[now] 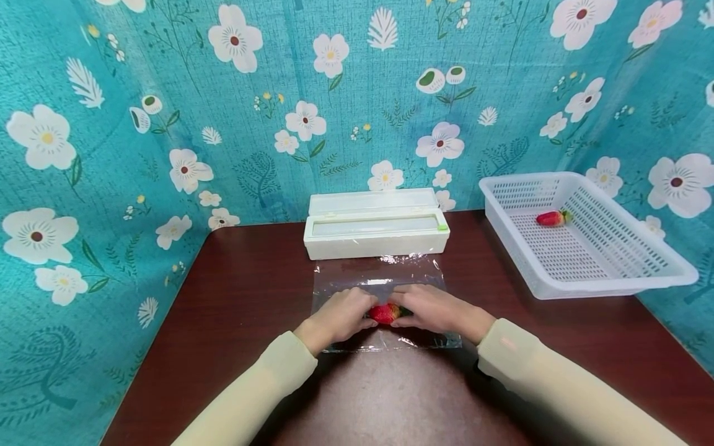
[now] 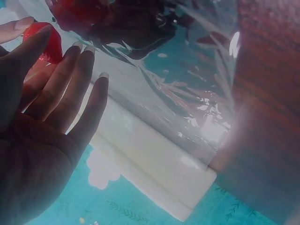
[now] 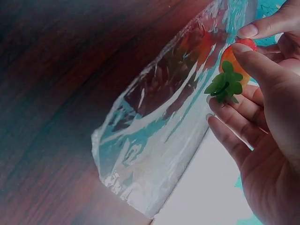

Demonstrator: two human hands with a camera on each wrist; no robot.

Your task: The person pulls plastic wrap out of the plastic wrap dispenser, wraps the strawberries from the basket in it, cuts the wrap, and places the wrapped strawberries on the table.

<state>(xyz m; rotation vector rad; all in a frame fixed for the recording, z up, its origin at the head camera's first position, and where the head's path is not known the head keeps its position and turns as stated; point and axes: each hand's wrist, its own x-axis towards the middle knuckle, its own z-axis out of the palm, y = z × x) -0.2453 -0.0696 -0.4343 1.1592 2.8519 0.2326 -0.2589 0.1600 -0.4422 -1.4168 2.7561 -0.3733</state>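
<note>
A red strawberry (image 1: 383, 314) with green leaves (image 3: 226, 84) is held between both hands, above a sheet of clear cling film (image 1: 357, 272). At its red pointed end, my left hand (image 1: 343, 314) pinches it between thumb and fingers. My right hand (image 1: 426, 308) grips the leafy end, thumb on one side and fingers beneath, as the right wrist view shows. The film lies spread on the table with its far edge at a white cling film box (image 1: 376, 246). From the head view, both hands partly cover the strawberry.
A white perforated basket (image 1: 591, 286) stands at the right with another strawberry (image 1: 552, 218) inside. The box's clear lid (image 1: 374, 200) is raised at the back. A dark red-brown table (image 1: 251, 279) lies beneath, and a teal flowered cloth (image 1: 268, 74) hangs behind and at the sides.
</note>
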